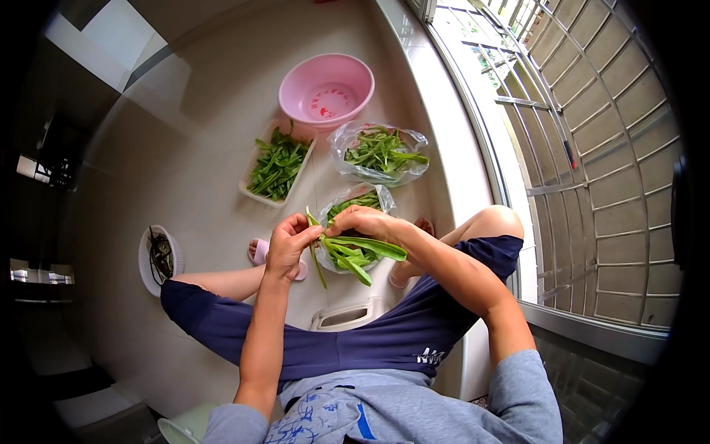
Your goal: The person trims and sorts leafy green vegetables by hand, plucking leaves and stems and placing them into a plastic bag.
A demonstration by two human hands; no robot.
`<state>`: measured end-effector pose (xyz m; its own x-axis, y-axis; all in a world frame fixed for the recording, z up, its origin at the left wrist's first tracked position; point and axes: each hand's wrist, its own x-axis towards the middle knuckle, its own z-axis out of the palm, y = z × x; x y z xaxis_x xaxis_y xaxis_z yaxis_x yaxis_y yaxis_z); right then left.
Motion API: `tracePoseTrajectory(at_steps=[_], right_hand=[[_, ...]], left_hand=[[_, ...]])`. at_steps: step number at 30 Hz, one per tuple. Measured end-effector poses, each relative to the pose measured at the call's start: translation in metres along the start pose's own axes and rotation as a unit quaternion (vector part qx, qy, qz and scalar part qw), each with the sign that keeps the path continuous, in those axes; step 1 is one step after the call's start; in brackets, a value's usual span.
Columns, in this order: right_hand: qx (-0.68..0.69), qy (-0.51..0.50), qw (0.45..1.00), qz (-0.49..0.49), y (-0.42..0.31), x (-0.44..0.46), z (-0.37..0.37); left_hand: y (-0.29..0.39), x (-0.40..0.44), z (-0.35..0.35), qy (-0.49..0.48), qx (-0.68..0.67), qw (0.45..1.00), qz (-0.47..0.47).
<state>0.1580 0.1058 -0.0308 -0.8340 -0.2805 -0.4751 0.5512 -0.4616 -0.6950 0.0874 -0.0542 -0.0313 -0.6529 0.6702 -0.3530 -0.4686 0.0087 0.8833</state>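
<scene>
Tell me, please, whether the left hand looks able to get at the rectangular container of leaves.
Probably yes: the rectangular container sits just ahead of the left hand, with nothing visible in between, though its fingers would likely need to release the greens first.

Both hands are raised in front of the body, close together, with the fingertips turned toward each other. The left hand (291,240) is in a pinch — thumb reaching across to the bent index finger — above an upright left forearm (266,325). The right hand (360,220) shows its back, its fingers curled inward in a closed grip. The right forearm (451,270) slants in from the side — the elbow bent and held out wide.
</scene>
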Motion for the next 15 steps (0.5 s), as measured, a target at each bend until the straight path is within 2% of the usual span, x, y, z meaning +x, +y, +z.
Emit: tracePoseTrajectory(at_steps=[8, 11, 15], right_hand=[[-0.064, 0.015, 0.998, 0.011, 0.002, 0.005, -0.006], [-0.040, 0.081, 0.996, -0.017, 0.007, 0.009, -0.006], [0.000, 0.110, 0.993, -0.038, 0.004, 0.009, -0.005]], left_hand=[[-0.005, 0.003, 0.002, 0.011, 0.012, 0.998, 0.056], [-0.011, 0.006, 0.006, 0.057, 0.015, 0.991, 0.116], [-0.019, 0.009, 0.003, 0.078, 0.017, 0.986, 0.147]])
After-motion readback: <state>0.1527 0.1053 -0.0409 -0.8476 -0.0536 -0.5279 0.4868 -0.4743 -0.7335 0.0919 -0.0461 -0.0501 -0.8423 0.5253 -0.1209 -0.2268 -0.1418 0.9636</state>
